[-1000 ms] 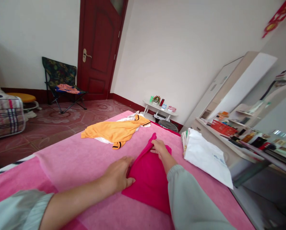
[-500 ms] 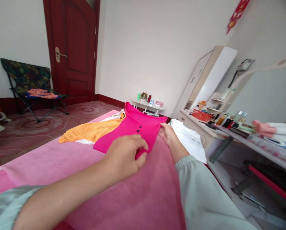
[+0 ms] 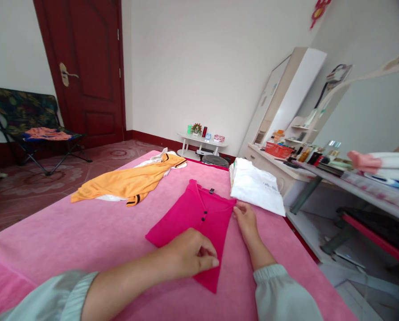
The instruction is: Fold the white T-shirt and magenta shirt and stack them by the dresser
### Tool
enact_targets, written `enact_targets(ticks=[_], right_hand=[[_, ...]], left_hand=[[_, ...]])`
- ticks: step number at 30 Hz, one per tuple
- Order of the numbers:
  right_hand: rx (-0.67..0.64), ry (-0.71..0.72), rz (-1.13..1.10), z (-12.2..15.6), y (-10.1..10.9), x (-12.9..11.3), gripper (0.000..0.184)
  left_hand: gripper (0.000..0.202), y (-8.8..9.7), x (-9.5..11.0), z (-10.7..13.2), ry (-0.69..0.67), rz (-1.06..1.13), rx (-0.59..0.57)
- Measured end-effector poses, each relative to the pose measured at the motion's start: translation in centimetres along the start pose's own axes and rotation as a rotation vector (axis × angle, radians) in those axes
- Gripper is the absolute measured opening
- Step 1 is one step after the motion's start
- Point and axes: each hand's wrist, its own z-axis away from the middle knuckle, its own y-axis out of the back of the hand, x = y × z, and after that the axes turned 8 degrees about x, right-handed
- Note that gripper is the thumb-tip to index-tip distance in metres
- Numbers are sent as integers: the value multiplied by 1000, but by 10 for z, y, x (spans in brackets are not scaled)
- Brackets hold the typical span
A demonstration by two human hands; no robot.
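Observation:
A bright pink shirt (image 3: 186, 218) with two dark buttons lies partly folded on the pink bed cover (image 3: 119, 232), its collar facing away from me. My right hand (image 3: 245, 217) pinches the shirt's far right corner by the shoulder. Across the shirt's near part reaches my left hand (image 3: 196, 255), fingers curled in a pinch on the fabric near its right edge. The palm hides some of the shirt's lower left side. Close beyond my right hand is a stack of folded white clothes (image 3: 256, 185).
An orange garment with black trim (image 3: 129, 178) lies at the far left of the bed, over white cloth. A dressing table (image 3: 289, 171) with bottles and a red basket (image 3: 279, 150) runs along the right. A camouflage folding chair (image 3: 25, 111) stands by the door (image 3: 89, 76).
Both hands have lowered the pink shirt from a raised position onto the bed, nearer to me. The orange garment and white stack now show more fully.

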Motion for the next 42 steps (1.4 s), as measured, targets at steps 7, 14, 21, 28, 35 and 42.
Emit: enact_targets(ticks=[7,14,21,28,35,42], right_hand=[[-105,155,246,12,-5,-9,41],[-154,253,153,14,-17,-31,32],[-29,457,411,10,-4,-45,42],[-735,618,358,94,-35,-95,35],[-927,705,521,126,-36,-104,42],[-924,676,511,123,-38,-102,40]], left_hand=[[39,55,-74,4,239,-427,458],[36,44,-76,10,282,24,274],[23,36,-50,1,320,233,-65],[19,66,-121,-66,189,-194,485],[33,83,-131,-125,17,-392,593],[22,87,-104,-153,56,-677,418]])
